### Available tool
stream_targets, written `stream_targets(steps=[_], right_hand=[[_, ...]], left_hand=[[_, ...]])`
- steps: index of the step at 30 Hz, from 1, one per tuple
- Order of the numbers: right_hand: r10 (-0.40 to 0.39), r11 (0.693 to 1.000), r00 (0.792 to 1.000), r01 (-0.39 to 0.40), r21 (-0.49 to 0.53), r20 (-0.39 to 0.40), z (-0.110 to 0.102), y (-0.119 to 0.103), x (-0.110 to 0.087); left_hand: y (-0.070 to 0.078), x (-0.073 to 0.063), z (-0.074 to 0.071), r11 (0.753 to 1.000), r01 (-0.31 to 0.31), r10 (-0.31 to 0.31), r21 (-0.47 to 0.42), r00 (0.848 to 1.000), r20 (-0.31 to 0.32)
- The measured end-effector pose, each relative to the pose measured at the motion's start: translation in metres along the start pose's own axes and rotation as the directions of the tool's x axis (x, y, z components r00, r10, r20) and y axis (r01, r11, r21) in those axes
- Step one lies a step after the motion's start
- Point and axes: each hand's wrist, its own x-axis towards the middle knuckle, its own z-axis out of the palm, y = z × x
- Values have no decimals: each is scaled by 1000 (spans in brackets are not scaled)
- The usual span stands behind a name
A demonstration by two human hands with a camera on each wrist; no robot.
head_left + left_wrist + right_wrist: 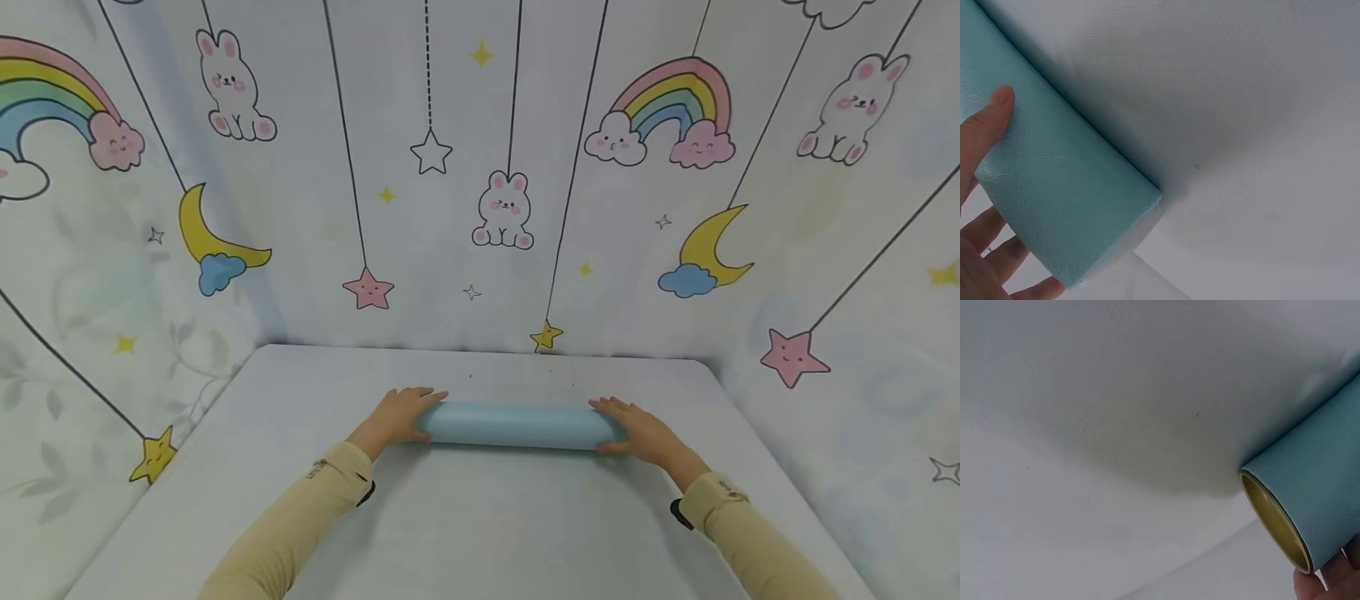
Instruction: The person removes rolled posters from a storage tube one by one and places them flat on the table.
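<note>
A light blue tube (pixel 517 427) with a smooth, finely creased surface lies crosswise on the white table. My left hand (pixel 397 417) grips its left end, and my right hand (pixel 637 432) grips the right one. In the left wrist view, my thumb (pixel 994 115) lies on the near side of the tube (pixel 1066 181) while the other fingers reach round its far side. The right wrist view shows the tube (pixel 1316 469) hollow at that end, with a yellowish inside; fingertips (pixel 1310 584) rest beside the rim, and the thumb is out of that view.
The white table (pixel 480 517) extends in front of and behind the tube. A patterned fabric backdrop (pixel 300 208) with rabbits, stars, moons and rainbows rises at the back and both sides. A few tiny dark specks mark the tabletop.
</note>
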Motion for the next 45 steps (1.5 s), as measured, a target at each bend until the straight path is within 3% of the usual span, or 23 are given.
stream_targets(steps=[11,17,24,31,45], right_hand=[[-14,999,1000,15,-38,12,0,1,-1],[-13,999,998,15,-33,54,-3,-2,6],[-32,999,999,34,-39,42,-3,-1,8],[1,999,998,2,-40,67,-2,0,7],[-14,999,998,16,-38,56,0,-5,5]], left_hand=[[-3,1,9,1000,4,-4,-27,1000,12],[-1,-2,8,1000,19,-19,-11,1000,-17],[0,-3,10,1000,13,-14,-7,999,-45],[1,-2,11,999,27,-26,28,999,-35],[2,-6,9,1000,1,0,18,999,-45]])
